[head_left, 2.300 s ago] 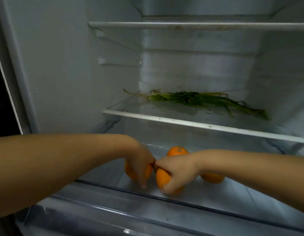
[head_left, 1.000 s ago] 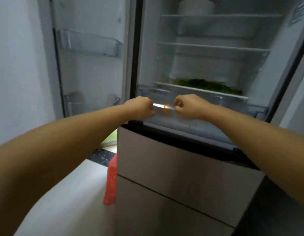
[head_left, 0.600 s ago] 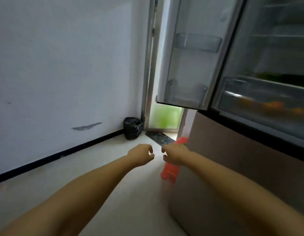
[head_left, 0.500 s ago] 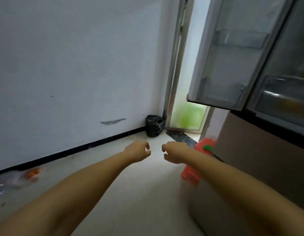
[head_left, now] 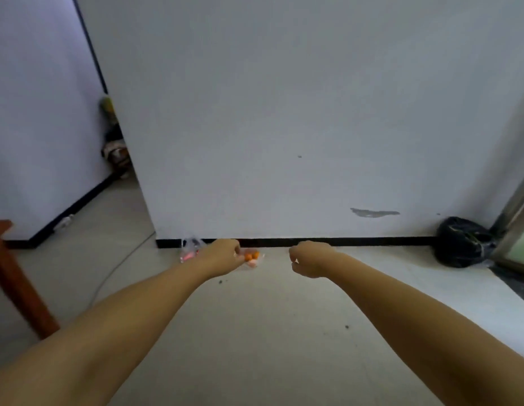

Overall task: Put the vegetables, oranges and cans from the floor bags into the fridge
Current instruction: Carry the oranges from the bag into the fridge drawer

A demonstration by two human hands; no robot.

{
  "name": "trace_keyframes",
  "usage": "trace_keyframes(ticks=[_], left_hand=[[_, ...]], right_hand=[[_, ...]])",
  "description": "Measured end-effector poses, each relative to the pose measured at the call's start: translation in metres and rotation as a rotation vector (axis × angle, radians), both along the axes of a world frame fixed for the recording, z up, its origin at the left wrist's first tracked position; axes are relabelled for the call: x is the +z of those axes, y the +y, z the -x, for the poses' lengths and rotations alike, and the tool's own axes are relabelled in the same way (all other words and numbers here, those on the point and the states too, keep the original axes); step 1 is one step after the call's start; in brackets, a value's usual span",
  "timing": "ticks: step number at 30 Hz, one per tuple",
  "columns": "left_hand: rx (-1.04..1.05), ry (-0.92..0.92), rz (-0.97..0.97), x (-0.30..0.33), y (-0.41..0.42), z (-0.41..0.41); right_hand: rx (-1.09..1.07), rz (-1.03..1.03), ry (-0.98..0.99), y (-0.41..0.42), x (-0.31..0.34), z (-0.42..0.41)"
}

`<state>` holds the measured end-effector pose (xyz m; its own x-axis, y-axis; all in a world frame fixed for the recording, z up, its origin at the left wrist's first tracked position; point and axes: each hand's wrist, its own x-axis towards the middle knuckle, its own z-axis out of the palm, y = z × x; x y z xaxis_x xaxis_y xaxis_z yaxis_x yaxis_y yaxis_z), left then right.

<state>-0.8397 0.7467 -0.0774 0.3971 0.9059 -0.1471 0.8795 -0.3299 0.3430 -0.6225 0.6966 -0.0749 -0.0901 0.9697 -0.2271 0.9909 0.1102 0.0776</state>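
Two bare forearms are extended forward over a pale floor (head_left: 254,332). The left hand (head_left: 222,256) and the right hand (head_left: 309,260) are held apart, each with loosely curled fingers and nothing held. Clear plastic bags (head_left: 193,249) with oranges (head_left: 252,255) are seen against the black skirting of a white wall (head_left: 284,112), partly hidden behind the left hand. A black bag (head_left: 463,243) is set in the right corner. A reddish wooden leg (head_left: 17,279) is seen at left.

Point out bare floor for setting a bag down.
Bare: the pale floor between the forearms, and the strip between the right hand and black rubbish bag. Crowded: clear plastic bags with oranges by the left hand; red-brown wooden leg far left.
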Motion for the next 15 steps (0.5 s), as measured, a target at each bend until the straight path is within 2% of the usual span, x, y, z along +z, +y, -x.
trace_keyframes(ticks=[5, 12, 15], left_hand=[[0.093, 0.099, -0.026, -0.032, 0.062, 0.055], [-0.011, 0.145, -0.001, -0.051, 0.187, 0.052], [0.010, 0.138, 0.022, -0.052, 0.249, 0.053]], right_hand=[[0.030, 0.056, 0.003, 0.084, -0.008, 0.036], [0.060, 0.116, -0.008, 0.228, -0.033, 0.045], [0.074, 0.132, 0.004, 0.304, -0.027, 0.047]])
